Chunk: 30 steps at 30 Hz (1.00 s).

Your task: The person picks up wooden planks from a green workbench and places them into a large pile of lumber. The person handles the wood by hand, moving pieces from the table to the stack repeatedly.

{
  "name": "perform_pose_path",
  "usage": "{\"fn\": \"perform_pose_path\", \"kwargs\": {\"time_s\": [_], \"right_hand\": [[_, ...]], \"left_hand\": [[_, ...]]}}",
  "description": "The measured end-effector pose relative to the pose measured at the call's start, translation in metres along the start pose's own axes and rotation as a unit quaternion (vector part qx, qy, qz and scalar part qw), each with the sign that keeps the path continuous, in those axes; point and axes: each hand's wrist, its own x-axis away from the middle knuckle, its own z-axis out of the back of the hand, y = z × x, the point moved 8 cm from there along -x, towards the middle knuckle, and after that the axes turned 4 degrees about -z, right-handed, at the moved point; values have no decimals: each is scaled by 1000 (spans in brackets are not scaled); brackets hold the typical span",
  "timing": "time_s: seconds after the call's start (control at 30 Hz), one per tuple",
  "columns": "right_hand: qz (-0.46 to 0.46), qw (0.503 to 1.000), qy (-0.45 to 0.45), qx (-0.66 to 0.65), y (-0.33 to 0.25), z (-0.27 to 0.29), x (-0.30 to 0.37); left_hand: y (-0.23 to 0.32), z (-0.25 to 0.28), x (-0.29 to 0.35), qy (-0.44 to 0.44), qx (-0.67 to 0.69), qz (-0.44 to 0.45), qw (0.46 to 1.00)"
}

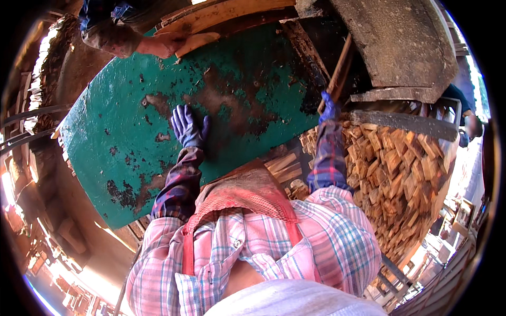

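Observation:
My left hand (188, 126), in a purple glove, rests on the worn green tabletop (132, 100) with its fingers stretched out and nothing in it. At the table's right edge my right hand (328, 108), gloved the same way, is closed round the near end of a thin wooden strip (340, 66). That strip slants away from me over a dark gap between the table and a grey-brown slab (400, 42). Its lower end shows just beside my fingers.
Across the table another person's hand (166, 45) holds a pale piece of wood (197, 43). Long curved boards (226, 13) lie along the far edge. A large heap of cut wood pieces (395, 174) fills the right side, behind a grey beam (406, 122).

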Motion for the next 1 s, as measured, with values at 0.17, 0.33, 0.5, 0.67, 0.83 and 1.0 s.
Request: {"fn": "perform_pose_path", "kwargs": {"time_s": [0.17,0.33,0.5,0.67,0.83,1.0], "right_hand": [[173,967,24,-185,58,79,37],[55,996,-17,-67,56,59,209],[131,987,-86,28,132,42,291],[-191,917,-317,-149,231,14,315],[99,973,-200,-58,194,6,282],[273,956,-78,81,163,6,284]], "left_hand": [[6,0,-1,2,31,-14,999],[-6,-3,4,-4,59,-1,998],[25,-8,18,-153,297,-31,942],[95,-59,115,-456,518,58,722],[106,-85,134,-491,662,221,521],[140,-42,118,-457,576,132,664]]}}
